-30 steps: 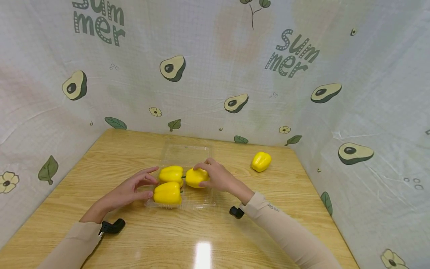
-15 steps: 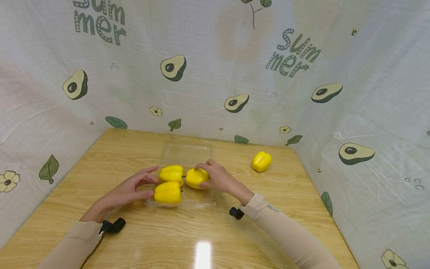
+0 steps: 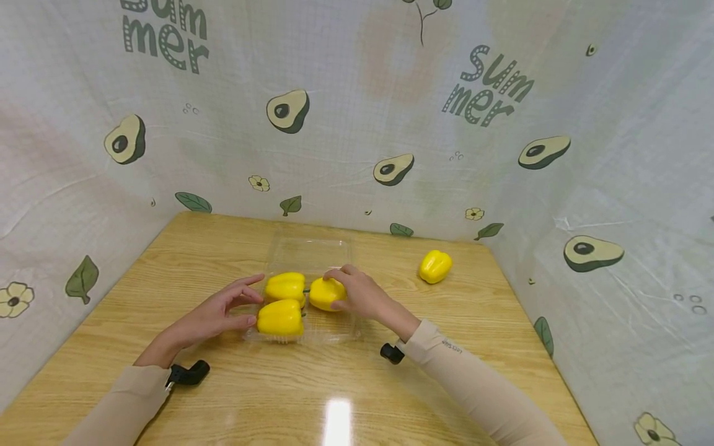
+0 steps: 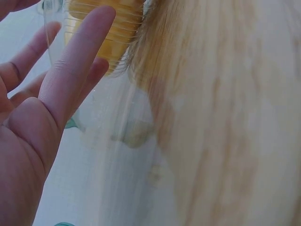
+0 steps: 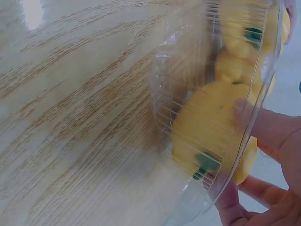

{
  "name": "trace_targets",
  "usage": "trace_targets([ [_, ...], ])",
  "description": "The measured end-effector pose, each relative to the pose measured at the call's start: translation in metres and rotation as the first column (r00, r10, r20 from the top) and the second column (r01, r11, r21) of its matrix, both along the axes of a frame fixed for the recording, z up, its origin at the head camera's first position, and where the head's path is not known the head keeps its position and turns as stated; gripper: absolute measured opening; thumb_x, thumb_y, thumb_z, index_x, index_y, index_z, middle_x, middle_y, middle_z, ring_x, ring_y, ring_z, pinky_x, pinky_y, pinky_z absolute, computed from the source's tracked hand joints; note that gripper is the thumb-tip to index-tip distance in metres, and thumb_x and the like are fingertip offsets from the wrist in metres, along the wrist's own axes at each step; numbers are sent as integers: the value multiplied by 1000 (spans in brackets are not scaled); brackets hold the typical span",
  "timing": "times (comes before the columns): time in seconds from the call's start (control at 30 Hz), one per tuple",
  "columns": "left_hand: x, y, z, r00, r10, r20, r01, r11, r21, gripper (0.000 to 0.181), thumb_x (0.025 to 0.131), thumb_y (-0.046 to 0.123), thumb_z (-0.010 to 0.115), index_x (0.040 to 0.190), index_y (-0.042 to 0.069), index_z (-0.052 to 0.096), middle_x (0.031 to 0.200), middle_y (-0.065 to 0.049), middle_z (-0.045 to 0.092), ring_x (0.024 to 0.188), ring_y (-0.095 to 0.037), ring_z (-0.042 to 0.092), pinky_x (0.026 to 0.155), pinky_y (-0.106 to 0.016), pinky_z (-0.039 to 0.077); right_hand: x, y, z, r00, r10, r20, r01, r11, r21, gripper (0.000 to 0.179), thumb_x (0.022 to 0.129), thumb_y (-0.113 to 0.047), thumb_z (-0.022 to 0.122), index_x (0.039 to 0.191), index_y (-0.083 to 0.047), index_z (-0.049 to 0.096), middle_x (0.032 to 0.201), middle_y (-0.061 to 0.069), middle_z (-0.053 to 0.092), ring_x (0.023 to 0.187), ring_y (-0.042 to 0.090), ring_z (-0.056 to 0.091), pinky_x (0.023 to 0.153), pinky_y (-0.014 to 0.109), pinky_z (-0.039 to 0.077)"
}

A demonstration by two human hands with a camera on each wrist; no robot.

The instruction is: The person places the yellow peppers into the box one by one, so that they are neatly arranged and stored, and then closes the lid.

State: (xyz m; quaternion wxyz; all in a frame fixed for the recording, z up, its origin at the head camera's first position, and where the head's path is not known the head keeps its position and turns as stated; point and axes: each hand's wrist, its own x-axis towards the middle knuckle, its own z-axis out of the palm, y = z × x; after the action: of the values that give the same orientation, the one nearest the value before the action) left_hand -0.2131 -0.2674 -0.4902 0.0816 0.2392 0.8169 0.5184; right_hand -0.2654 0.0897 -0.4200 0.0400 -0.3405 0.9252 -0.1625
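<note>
A clear plastic box (image 3: 334,334) stands on the table with its lid (image 3: 312,253) folded back, away from me. My right hand (image 3: 365,296) grips a yellow bell pepper (image 3: 322,294) at the right side of the box, fingers over the top and thumb on the near side. In the left half lie two more yellow bell peppers, one behind (image 3: 284,287) and one in front (image 3: 277,318). At the box's left side my left hand (image 3: 214,314) has its fingers spread and holds nothing. Its thumb tip is close to the front pepper; contact is unclear.
Another yellow bell pepper (image 3: 435,267) lies on the wooden table (image 3: 268,396) at the back right. Printed cloth (image 3: 346,111) surrounds the table at the back and sides. Each wrist carries a black camera mount, such as the left one (image 3: 189,374).
</note>
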Motion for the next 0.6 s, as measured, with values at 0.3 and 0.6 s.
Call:
trace_targets([
  [0.3,-1,1,0,1000,-2,-1,2,1000,12,32,101,19,75,131,12,64,175,-13,21,139,-29,54,113,-69,38,0,2,-1,1000,-11,-16,12,1000,19,56,95,-25,84,144,-19,59,141,17,59,121,37,53,99,49,47],
  [0.6,-1,1,-1,1000,-1,-2,1,1000,6,33,101,19,75,132,13,64,175,-12,22,139,-29,54,115,-63,40,-1,6,0,999,3,34,-3,1000,-8,55,97,-24,81,147,-20,57,142,19,56,119,37,51,96,49,48],
])
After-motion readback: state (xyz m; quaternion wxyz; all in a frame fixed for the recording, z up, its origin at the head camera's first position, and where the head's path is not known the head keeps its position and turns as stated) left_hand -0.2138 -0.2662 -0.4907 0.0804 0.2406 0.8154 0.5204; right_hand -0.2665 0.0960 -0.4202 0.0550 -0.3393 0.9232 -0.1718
